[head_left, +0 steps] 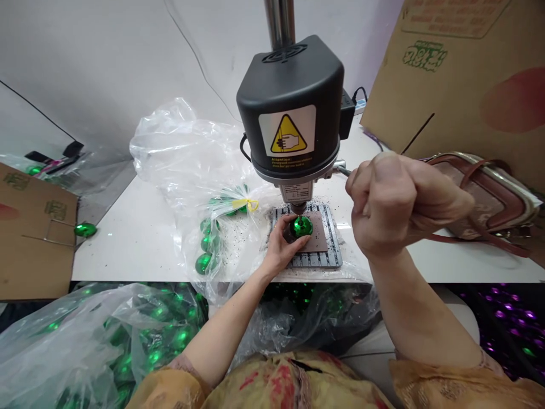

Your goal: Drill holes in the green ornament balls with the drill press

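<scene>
Under the chuck of a black bench drill press (293, 108) sits a shiny green ball (304, 226), its top touching or very near the bit. My left hand (283, 241) curls around the ball's left and near sides, thumb and fingers holding it on a brown square pad (320, 238). Beneath the pad lies the slotted metal base plate (334, 258), strewn with dark shavings. Raised at the right, my right hand (392, 199) is closed in a fist around the drill press lever (344, 170); most of the lever is hidden by the fingers.
Several green balls (203, 263) lie left of the base, beside a clear plastic bag (166, 147) with a yellow tie. A cardboard box (468, 74) and a pink handbag (489, 193) stand at right. Another box (34, 238) is at left. Bagged green balls (157, 335) fill the space below the table edge.
</scene>
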Available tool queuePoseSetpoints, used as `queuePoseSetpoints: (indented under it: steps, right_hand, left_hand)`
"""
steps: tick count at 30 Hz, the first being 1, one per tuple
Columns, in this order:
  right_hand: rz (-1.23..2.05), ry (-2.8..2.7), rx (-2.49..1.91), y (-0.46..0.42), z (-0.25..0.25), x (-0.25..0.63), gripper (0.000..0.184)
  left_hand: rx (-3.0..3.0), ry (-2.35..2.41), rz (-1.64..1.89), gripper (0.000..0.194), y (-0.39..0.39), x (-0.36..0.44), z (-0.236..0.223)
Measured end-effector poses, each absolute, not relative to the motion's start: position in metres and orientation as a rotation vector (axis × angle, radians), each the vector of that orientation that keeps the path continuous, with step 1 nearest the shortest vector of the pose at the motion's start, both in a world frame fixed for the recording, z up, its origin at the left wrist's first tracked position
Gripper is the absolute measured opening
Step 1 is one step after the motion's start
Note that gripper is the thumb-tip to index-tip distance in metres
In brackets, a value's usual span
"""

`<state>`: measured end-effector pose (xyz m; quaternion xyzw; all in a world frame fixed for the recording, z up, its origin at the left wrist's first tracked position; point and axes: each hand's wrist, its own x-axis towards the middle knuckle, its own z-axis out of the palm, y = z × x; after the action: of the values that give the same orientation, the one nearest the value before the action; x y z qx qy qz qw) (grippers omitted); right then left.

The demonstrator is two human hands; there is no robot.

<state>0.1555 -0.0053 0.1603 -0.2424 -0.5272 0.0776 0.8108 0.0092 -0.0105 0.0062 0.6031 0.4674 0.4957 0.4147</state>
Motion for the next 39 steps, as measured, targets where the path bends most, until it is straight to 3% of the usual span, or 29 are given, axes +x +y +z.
queuePoseSetpoints:
  steps: [29,36,39]
  right_hand:
    - [-0.057,-1.198,-0.166,0.011,0.117,0.162,0.045]
    - [0.166,-1.079,-0.560,0.001,0.174,0.155,0.047]
    - [0.268,-1.093,-0.538,0.008,0.199,0.155,0.046]
  left_hand:
    - [1.537,1.169,1.258,0.049,-0.010,0.009,0.003]
    - [1.493,1.257,1.317,0.049,-0.015,0.016,0.010]
    - [1.560,1.431,1.387,0.044,-0.036,0.017,0.019]
